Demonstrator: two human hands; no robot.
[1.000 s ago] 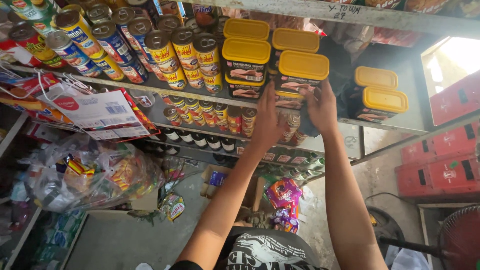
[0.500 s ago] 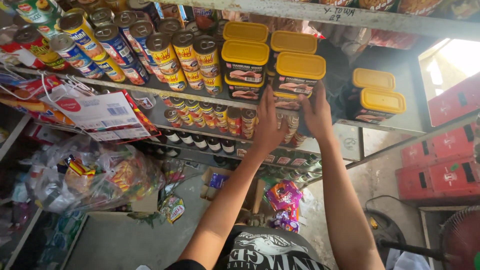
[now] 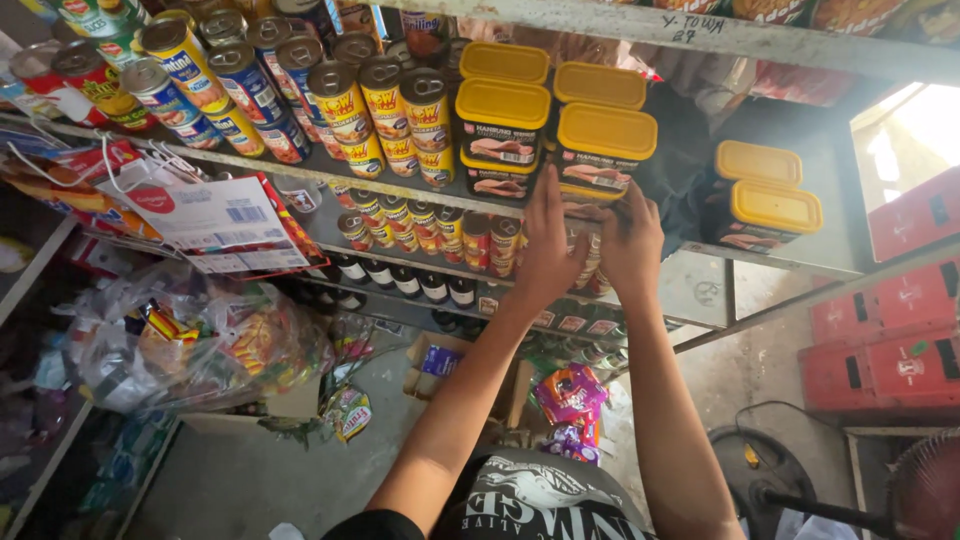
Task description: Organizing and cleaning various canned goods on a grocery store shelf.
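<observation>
Both hands stay at yellow-lidded tins.

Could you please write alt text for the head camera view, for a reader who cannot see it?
A person's left hand and right hand reach up to a yellow-lidded tin in a stack on a metal shop shelf. Rows of round cans fill the shelf to the left, and red crates stand lower right.
</observation>
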